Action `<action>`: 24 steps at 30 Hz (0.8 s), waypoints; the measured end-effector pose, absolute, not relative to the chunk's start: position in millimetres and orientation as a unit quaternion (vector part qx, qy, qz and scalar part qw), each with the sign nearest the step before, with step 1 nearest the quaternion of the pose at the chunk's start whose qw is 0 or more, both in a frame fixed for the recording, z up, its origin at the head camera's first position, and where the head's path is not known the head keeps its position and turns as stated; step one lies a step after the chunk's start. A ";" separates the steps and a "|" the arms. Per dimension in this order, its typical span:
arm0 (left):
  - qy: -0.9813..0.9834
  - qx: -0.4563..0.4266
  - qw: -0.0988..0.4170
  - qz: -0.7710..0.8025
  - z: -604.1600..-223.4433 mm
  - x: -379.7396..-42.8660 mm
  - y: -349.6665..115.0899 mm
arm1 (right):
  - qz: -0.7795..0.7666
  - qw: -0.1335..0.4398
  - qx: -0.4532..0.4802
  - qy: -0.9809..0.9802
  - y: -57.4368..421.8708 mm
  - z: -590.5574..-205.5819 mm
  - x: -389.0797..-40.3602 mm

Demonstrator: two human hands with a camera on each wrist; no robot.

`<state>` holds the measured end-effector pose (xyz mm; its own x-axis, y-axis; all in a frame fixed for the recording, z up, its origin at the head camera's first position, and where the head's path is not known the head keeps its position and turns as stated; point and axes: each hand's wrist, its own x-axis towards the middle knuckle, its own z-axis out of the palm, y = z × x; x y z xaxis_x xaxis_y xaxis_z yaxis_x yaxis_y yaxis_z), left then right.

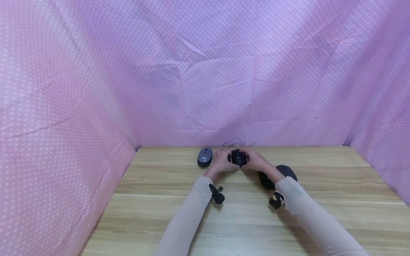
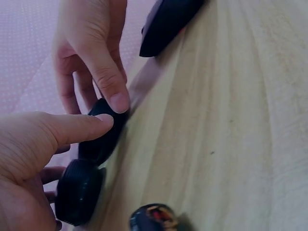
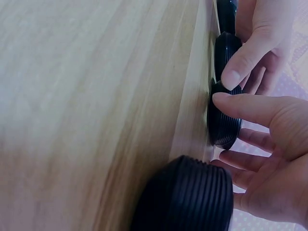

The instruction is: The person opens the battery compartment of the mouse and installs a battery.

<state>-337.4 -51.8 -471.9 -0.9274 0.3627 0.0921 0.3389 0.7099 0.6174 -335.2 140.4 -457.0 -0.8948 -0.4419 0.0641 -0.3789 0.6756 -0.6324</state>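
Note:
A small black computer mouse (image 1: 238, 157) stands between both hands near the table's far edge. My left hand (image 1: 222, 161) holds its left side, the thumb (image 2: 89, 129) along the near end. From the other side my right hand (image 1: 254, 160) grips it, thumb (image 3: 248, 107) at the near end and several fingers beyond. The two thumb tips almost meet. Close beside it, under the left hand, is another black ribbed piece (image 2: 79, 192), mostly hidden in the head view. A grey and black mouse (image 1: 205, 157) lies left of the left hand.
A larger black rounded thing with ribbed sides (image 1: 286, 171) lies by the right wrist, partly covered by the forearm. Small black cameras are strapped at both cuffs. Pink dotted cloth (image 1: 205, 89) hangs behind and beside the wooden table (image 1: 153, 199).

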 end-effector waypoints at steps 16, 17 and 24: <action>0.907 0.190 -0.025 0.375 -448.5 -336.5 -91.9 | -0.380 0.028 -0.249 0.890 122.2 -451.9 -333.2; 0.909 0.188 -0.027 0.371 -446.9 -335.6 -94.8 | -0.382 0.030 -0.248 0.890 120.8 -451.5 -333.3; 0.922 0.210 -0.027 0.325 -445.9 -331.4 -109.7 | -0.365 0.022 -0.270 0.891 109.4 -449.7 -333.4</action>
